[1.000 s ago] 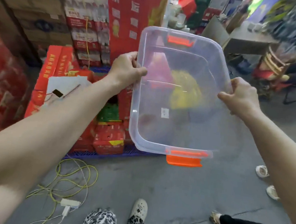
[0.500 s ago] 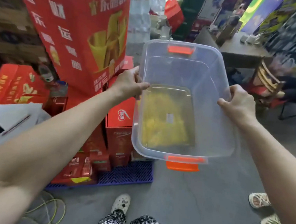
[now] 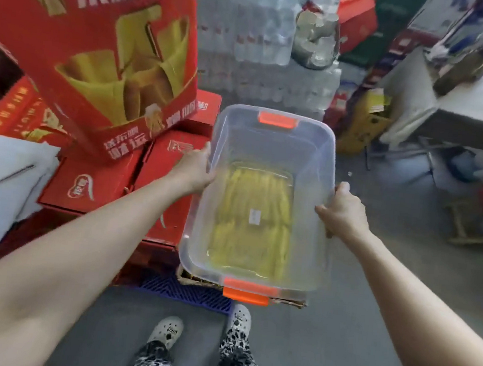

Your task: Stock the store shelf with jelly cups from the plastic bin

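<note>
A clear plastic bin with orange latches at its near and far ends is held level in front of me, above the floor. It holds nothing; a yellow surface shows through its see-through bottom. My left hand grips the bin's left rim. My right hand grips the right rim. No jelly cups and no store shelf are in view.
Red cartons are stacked on a blue pallet to the left, with a tall red display box above them. Shrink-wrapped water bottles stand behind. A grey table and a stool are at the right. My feet stand on grey floor.
The bin has tipped from tilted toward me to level and has come lower. My view has swung right and forward along the red cartons. Both hands keep their grip.
</note>
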`<state>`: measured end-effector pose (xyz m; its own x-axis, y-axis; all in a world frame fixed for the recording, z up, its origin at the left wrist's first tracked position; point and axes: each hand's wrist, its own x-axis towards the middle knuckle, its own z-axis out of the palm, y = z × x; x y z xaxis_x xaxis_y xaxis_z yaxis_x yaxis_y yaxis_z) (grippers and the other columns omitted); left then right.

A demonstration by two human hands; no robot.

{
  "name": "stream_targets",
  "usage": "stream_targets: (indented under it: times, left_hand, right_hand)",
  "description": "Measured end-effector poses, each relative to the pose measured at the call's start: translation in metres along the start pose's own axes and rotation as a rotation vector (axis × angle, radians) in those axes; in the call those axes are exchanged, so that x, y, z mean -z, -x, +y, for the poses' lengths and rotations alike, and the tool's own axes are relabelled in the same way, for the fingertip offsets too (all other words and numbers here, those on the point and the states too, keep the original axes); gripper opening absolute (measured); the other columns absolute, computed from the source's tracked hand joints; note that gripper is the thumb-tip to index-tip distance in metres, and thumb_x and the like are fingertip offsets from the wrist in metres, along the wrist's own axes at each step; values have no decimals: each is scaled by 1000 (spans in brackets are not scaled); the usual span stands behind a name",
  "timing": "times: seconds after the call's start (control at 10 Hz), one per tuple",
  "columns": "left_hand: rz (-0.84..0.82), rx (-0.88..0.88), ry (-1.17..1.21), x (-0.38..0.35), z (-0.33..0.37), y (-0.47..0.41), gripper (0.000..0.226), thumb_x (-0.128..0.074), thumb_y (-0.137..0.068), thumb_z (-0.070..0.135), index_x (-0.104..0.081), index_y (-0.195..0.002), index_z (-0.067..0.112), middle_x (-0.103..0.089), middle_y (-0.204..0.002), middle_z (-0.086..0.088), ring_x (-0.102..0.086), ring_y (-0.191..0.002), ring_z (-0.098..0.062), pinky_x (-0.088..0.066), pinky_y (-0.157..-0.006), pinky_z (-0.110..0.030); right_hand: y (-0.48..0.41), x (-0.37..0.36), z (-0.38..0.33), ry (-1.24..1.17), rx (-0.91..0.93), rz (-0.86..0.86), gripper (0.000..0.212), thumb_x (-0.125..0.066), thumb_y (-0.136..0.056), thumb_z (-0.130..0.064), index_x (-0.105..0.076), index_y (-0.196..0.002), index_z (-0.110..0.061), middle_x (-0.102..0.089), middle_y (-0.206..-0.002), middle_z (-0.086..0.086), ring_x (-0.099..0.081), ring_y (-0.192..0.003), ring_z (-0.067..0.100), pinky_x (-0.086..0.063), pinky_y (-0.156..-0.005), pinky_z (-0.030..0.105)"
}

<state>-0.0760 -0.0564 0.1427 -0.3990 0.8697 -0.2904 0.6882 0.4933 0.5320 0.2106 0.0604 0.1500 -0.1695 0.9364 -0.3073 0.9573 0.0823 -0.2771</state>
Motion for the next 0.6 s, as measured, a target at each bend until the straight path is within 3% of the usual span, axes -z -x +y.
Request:
stream_targets:
  times: [0.2, 0.3, 0.4, 0.5, 0.6]
  left_hand:
    - [56, 158, -123, -27, 7, -3, 73, -51, -91, 16, -14, -154, 6, -48, -132, -24, -45, -124, -42, -38, -103, -48]
    - [53, 195, -180, -29, 12, -1, 73, -51, -93, 17, -12, -154, 8, -39, -142, -24, -40, -130, -43, -34, -105, -48]
    - [45, 183, -263, -27, 17, 3, 70, -52, -94, 18, -16, -153, 9, -37, -144, -23, -40, -131, -44, -34, -106, -46]
    - [37, 115, -363, -17, 23, 15, 51, -53, -93, 19, -41, -141, 11, -48, -131, -22, -45, -125, -42, -40, -104, -46]
    - [76, 11, -446, 0, 31, 30, 39, -54, -92, 23, -55, -131, 19, -52, -126, -15, -49, -120, -38, -43, -100, -46]
  right_hand:
    - [-35, -14, 11, 146, 85, -101, 38, -61, -74, -33, -35, -96, -17, -45, -74, 1, -48, -78, 32, -39, -64, 35]
    - [-40, -12, 14, 219, 125, -129, 40, -59, -74, -39, -37, -99, -17, -54, -84, 4, -59, -82, 32, -41, -64, 34]
    - [-40, -8, 18, 284, 179, -120, 40, -58, -79, -44, -38, -101, -17, -54, -89, 5, -58, -82, 31, -40, -64, 34]
    - [-32, 6, 15, 396, 221, -102, 37, -57, -83, -50, -46, -96, -17, -52, -87, 2, -48, -78, 27, -37, -63, 32]
    - [-23, 30, 6, 468, 353, -18, 33, -55, -89, -47, -57, -103, -17, -51, -80, 0, -50, -77, 27, -38, -62, 32]
